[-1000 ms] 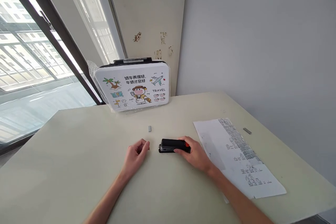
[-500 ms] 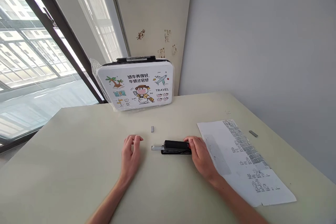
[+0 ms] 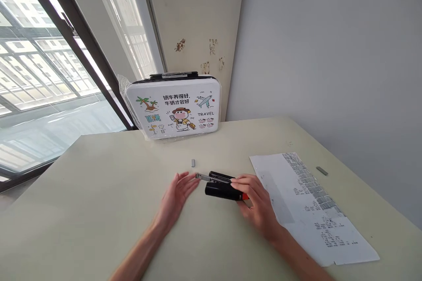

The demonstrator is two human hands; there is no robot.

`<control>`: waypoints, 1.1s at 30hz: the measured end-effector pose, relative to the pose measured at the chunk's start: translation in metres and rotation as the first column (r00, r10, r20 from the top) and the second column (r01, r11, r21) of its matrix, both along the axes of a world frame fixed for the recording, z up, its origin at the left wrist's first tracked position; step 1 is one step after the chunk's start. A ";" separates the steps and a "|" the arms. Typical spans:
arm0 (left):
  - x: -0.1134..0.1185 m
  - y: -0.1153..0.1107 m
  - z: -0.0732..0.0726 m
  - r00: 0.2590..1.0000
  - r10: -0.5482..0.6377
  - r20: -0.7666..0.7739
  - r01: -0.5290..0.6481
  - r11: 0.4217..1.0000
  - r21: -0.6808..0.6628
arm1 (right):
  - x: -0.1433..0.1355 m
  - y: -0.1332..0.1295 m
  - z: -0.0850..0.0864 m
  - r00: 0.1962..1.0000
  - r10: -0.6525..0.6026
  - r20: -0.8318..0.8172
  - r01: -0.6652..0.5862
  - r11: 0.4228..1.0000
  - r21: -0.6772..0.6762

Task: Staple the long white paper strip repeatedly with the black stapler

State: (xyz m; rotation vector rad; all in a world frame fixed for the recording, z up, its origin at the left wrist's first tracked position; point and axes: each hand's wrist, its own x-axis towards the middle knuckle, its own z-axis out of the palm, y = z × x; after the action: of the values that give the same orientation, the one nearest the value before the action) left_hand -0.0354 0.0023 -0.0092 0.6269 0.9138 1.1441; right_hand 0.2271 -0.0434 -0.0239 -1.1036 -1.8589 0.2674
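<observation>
My right hand [image 3: 255,202] grips the rear end of a black stapler [image 3: 221,191], which is tipped over on its side with a red part showing near my fingers. From its front end the metal staple tray [image 3: 202,177] sticks out to the left. My left hand [image 3: 178,197] is beside that tray, fingers stretched out and holding nothing; the fingertips are close to the tray's tip, and I cannot tell whether they touch. A small grey strip of staples [image 3: 193,163] lies on the table just beyond.
A printed sheet of paper [image 3: 277,184] lies right of my right hand, with another grey staple strip [image 3: 321,171] past it. At the back of the table [image 3: 99,210] stands a white cartoon-printed case [image 3: 171,109]. A window [image 3: 42,66] is at left, a wall at right.
My right hand has turned the stapler over onto its side. The left hand has opened its curled fingers and moved right, close to the staple tray.
</observation>
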 end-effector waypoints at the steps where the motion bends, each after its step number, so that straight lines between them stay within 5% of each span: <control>1: 0.001 0.000 -0.002 0.994 -0.055 0.098 0.063 0.995 -0.078 | 0.000 -0.002 0.003 1.000 0.011 0.018 -0.012 0.997 0.072; 5: 0.003 -0.002 -0.007 0.906 -0.201 0.372 0.284 0.941 -0.182 | -0.005 -0.009 0.017 0.989 0.081 0.124 -0.114 0.952 0.285; 13: 0.003 -0.006 -0.002 0.894 -0.119 0.433 0.241 0.940 -0.241 | -0.015 -0.017 0.020 0.972 0.100 0.213 -0.172 0.921 0.350; 20: 0.004 -0.008 -0.003 0.993 0.085 0.082 -0.081 0.996 -0.049 | -0.014 -0.010 0.007 0.986 0.012 -0.163 0.003 0.996 0.092; 23: 0.003 -0.014 0.000 0.981 0.017 -0.196 -0.001 0.997 0.083 | -0.016 -0.009 0.004 0.962 -0.054 -0.267 0.029 0.995 -0.098; 27: 0.008 -0.025 0.006 0.794 -0.046 -0.607 0.241 0.939 0.244 | -0.020 -0.009 0.003 0.931 -0.104 -0.349 0.000 0.958 -0.286; 30: 0.013 -0.030 0.009 0.695 -0.136 -0.706 0.423 0.871 0.248 | -0.020 -0.009 0.005 0.925 -0.114 -0.362 -0.025 0.933 -0.359; 33: 0.014 -0.031 0.012 0.708 -0.225 -0.670 0.457 0.868 0.191 | -0.018 -0.007 0.007 0.925 -0.163 -0.343 -0.006 0.897 -0.442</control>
State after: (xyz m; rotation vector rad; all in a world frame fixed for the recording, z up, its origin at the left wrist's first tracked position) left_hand -0.0210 -0.0289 0.0026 1.4829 1.0966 0.7408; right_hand 0.2088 -0.0504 -0.0164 -1.3190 -1.4383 0.8225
